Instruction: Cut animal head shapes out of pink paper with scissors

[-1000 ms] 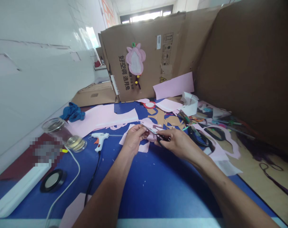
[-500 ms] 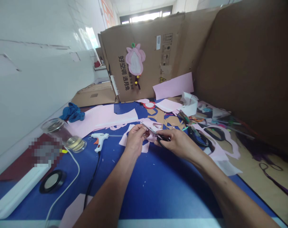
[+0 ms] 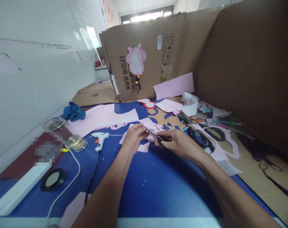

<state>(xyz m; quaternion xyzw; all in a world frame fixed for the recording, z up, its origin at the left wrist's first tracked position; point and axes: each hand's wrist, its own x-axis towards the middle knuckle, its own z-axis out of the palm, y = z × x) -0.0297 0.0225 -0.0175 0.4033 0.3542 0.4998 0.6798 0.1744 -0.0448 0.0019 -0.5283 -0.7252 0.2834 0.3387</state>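
Over the blue table my right hand (image 3: 176, 141) grips a pair of scissors (image 3: 163, 139) by the black handles, the blades pointing away to the left. My left hand (image 3: 134, 136) pinches a small piece of pink felt (image 3: 149, 123) beside the blades. How far the blades are apart is hard to make out. Pink scraps (image 3: 144, 147) lie under and around both hands. Left of my left hand rests a white glue gun (image 3: 100, 139) with a black cord. A flower-shaped pink felt piece (image 3: 136, 60) hangs on the cardboard behind.
Large pink sheets (image 3: 103, 115) lie at the back left, near a glass jar (image 3: 63, 131) and black tape (image 3: 53, 179). Brown card scraps (image 3: 173, 121) and a pink cut-out (image 3: 233, 142) lie right. A tall cardboard box (image 3: 148, 31) borders the back and right.
Both hands stay almost in place around the felt and scissors, with only slight finger movement. The whole view has shifted a little.
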